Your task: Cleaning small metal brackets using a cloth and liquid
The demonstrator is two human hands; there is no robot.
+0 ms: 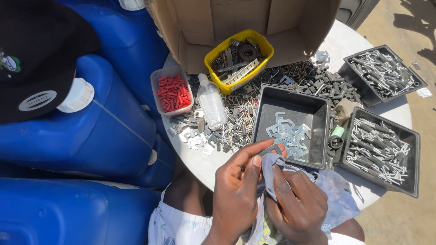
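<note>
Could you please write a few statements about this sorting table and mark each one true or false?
1. The left hand pinches a small grey metal piece. True.
2. The right hand holds a screwdriver. False: it holds a pale cloth.
3. The small clear tub holds red pieces. True.
4. The plastic bottle stands upright. False: it lies on its side.
5. The yellow tub sits in front of an open cardboard box. True.
</note>
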